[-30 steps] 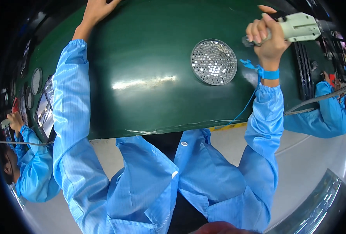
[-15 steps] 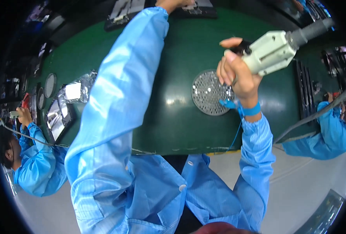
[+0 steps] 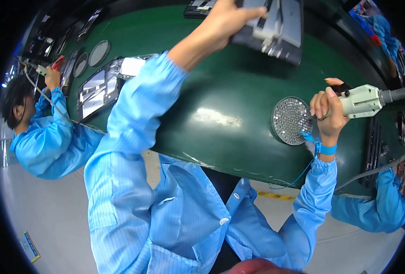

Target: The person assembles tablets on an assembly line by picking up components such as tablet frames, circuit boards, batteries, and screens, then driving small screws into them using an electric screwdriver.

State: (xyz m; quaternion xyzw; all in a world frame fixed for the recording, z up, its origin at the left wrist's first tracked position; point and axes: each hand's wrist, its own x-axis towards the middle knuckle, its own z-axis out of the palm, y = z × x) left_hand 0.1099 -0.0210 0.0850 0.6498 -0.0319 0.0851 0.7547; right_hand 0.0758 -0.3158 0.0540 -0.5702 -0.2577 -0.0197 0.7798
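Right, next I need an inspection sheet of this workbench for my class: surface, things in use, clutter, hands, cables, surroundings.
Surface: green tabletop, glossy, with a bright reflection.
Things in use: dark flat device, pale green tool, round tray dotted with shiny spots.
Clutter: another flat device at left, dark strips at right.
Left hand: holds the dark flat device, partly cut off by the picture's edge.
Right hand: wrapped around the tool's handle, beside the tray; blue wristband on the wrist.
Cables: thin blue cord from the wristband; grey cable at right, ends unclear.
Surroundings: blue-clad co-workers on the left and right.
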